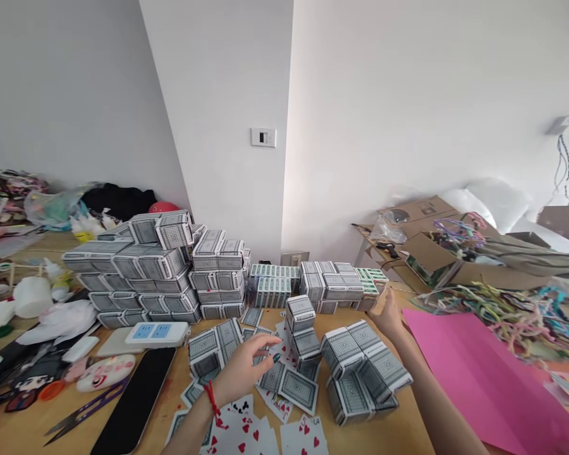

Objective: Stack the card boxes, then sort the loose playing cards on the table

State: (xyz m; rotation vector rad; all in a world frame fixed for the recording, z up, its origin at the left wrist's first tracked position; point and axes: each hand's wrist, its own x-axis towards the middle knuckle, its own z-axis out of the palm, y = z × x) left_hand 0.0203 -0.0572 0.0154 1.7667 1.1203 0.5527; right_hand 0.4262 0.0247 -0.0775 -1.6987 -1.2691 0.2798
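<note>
Left hand (246, 370), red string (212, 398) on the wrist, hovers palm-down with fingers spread and slightly curled, holding nothing, just above the loose cards (289, 385) lying face-down on the wooden table (28, 430). It sits between a tilted deck cluster (213, 347) on its left and a short two-deck stack (303, 332) on its right; contact with the cards is not clear. Right hand (389, 316) is stretched forward, back of the hand to the camera, at the right end of the back row of decks (332, 284), just beside the green-backed decks (372, 281); its fingers are mostly hidden, so whether it grips anything cannot be told. Between the two forearms lies a tumbled group of decks (365, 373), some on edge, some flat. Face-up heart cards (246, 433) are fanned at the near edge, under the left wrist. Far left is the tall pile of decks (146, 272), several layers high, against the wall corner. In front of it is a white power strip (159, 333), then a black flat slab (135, 398), with scissors (83, 417) and a white mask (105, 371) to its left. A pink sheet (483, 373) lies right of the right forearm, with coloured strands (502, 309) and an open cardboard box (436, 253) behind it.
</note>
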